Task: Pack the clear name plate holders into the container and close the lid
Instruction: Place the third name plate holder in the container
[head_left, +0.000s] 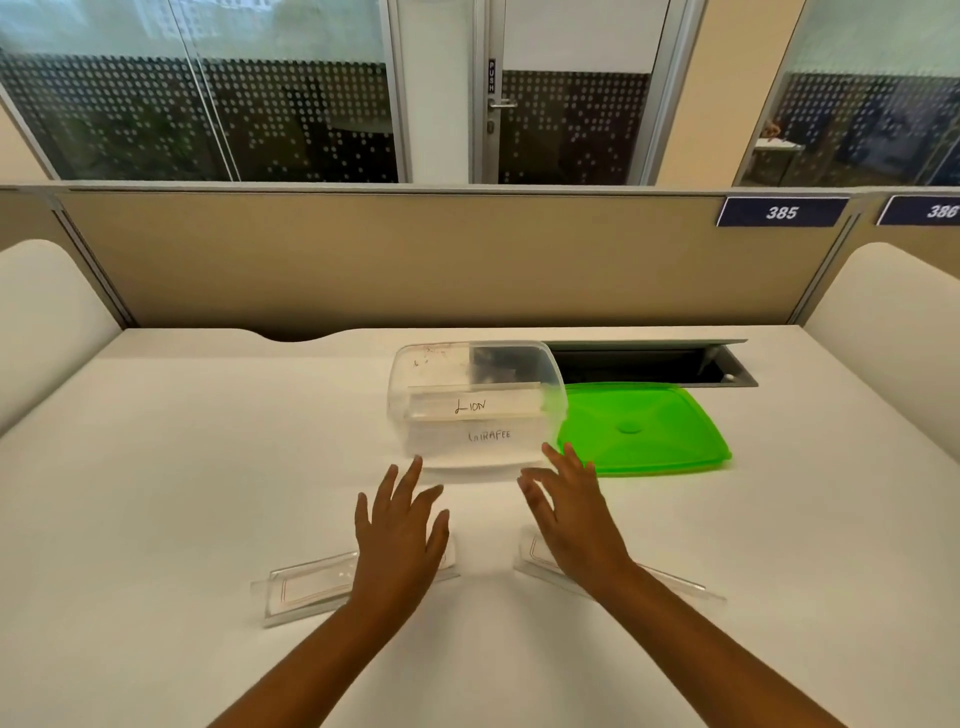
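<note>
Head view: both empty hands, left (397, 530) and right (574, 512), hover before the container (475, 410).

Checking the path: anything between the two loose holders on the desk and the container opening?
Nothing visible. The container is open, its green lid lying off to its right. The left holder and right holder lie on bare desk under the open hands.

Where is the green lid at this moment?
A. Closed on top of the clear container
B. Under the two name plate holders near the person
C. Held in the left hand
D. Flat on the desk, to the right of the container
D: the green lid lies flat on the desk just right of the clear container, and neither hand holds it.
</note>
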